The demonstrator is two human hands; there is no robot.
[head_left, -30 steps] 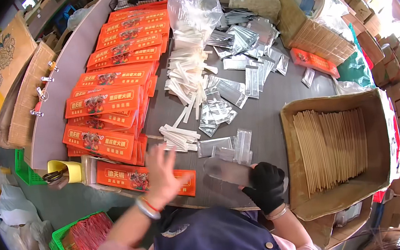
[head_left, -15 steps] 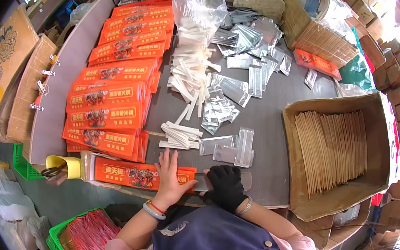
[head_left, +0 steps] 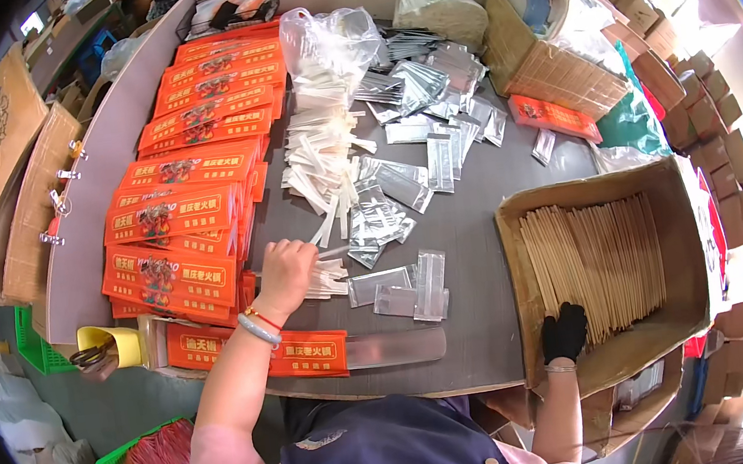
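Observation:
My left hand (head_left: 289,271), bare with a bangle and red cord, is closed over a small pile of white strips (head_left: 329,279). One slim white strip (head_left: 333,252) sticks out from its fingertips. Below that forearm lie printed red-orange sleeves (head_left: 312,352) in a holder at the table's front edge, and a clear plastic strip (head_left: 396,348) reaches out from their right end. My right hand (head_left: 564,333), in a black glove, touches the near ends of wooden chopsticks (head_left: 595,266) inside a cardboard box (head_left: 624,357); its dark fingers are hard to make out.
Stacks of red-orange sleeves (head_left: 170,214) line the left side. More white strips (head_left: 318,151) and silver packets (head_left: 424,88) spread over the middle. Several flat clear packets (head_left: 430,282) lie nearer. A yellow cup (head_left: 119,345) with scissors stands at the front left corner.
Both hands have left the sleeves at the front edge. The left has moved up to the white strips, and the right has gone right into the chopstick box. The view has shifted.

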